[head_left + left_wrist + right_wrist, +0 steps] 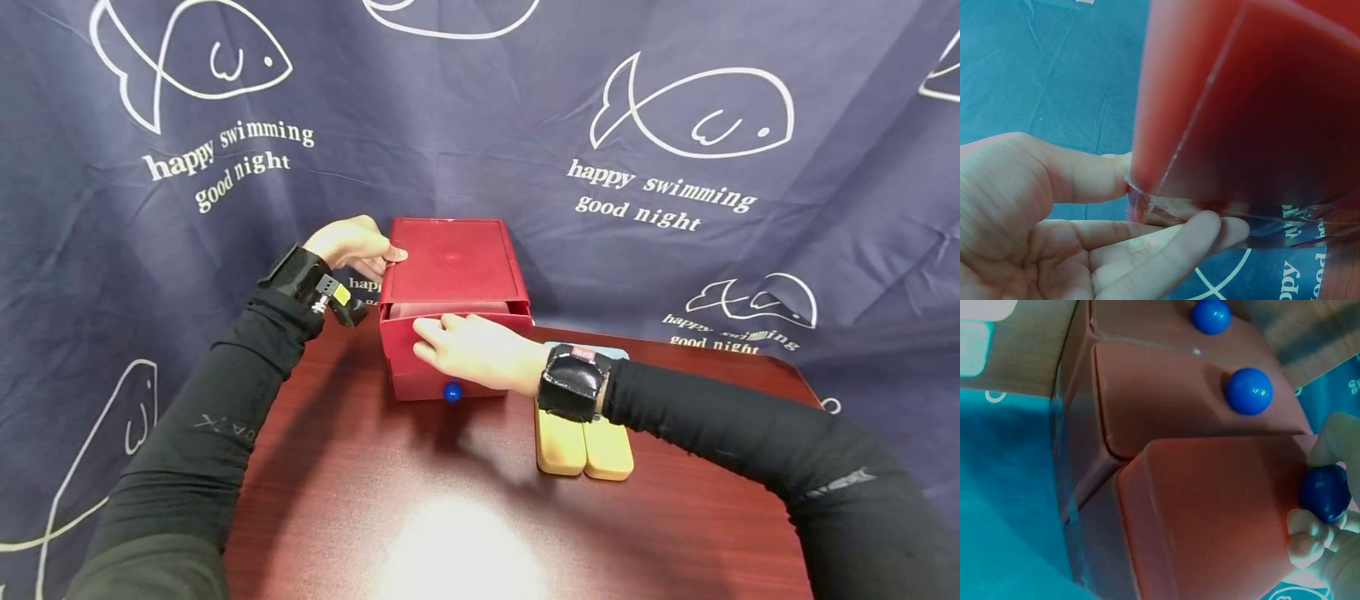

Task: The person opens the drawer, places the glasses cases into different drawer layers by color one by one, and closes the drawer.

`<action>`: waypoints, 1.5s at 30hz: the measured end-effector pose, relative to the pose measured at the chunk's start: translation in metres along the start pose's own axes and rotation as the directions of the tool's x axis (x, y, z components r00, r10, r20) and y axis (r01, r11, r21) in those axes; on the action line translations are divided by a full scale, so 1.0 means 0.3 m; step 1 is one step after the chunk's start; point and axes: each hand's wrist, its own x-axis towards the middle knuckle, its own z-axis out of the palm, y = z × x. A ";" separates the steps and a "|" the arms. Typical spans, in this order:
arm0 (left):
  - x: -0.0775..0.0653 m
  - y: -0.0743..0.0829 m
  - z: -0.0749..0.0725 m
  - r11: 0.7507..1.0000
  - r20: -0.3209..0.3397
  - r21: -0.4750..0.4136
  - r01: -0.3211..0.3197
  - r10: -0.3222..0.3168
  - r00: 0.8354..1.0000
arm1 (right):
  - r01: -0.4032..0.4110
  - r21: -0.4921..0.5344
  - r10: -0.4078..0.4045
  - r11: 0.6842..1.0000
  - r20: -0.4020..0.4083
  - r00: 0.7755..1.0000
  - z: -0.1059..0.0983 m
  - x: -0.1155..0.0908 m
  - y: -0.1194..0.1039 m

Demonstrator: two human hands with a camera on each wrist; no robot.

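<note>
A small red drawer cabinet stands on the table, its front facing me. In the right wrist view it has three drawers with round blue knobs. The top drawer sticks out a little past the ones below. My right hand pinches this drawer's blue knob between thumb and fingers. Across the cabinet's far left side, my left hand grips its edge, thumb on top and fingers along the side. The middle knob and the lowest knob are untouched.
Two yellow rounded blocks lie side by side on the reddish-brown table, under my right wrist. A light blue piece shows behind that wrist. A dark blue curtain with white fish prints hangs close behind the cabinet.
</note>
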 end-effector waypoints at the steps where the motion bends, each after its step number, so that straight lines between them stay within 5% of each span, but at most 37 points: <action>1: -0.001 0.000 0.000 1.000 -0.002 0.002 0.000 0.000 1.000 | 0.000 0.007 0.000 1.000 0.006 1.000 0.003 0.003 0.005; 20: 0.000 -0.001 0.004 1.000 -0.011 0.006 -0.007 0.007 1.000 | -0.007 -0.006 0.006 1.000 -0.032 0.999 0.022 0.022 0.040; 35: -0.013 0.004 0.009 1.000 -0.018 -0.003 -0.010 0.010 1.000 | 0.042 -0.088 -0.056 0.995 -0.173 0.983 0.066 0.009 0.042; 45: -0.015 0.002 0.004 1.000 -0.001 0.023 -0.013 0.013 1.000 | 0.063 -0.076 -0.072 0.995 -0.125 0.990 0.067 0.008 0.054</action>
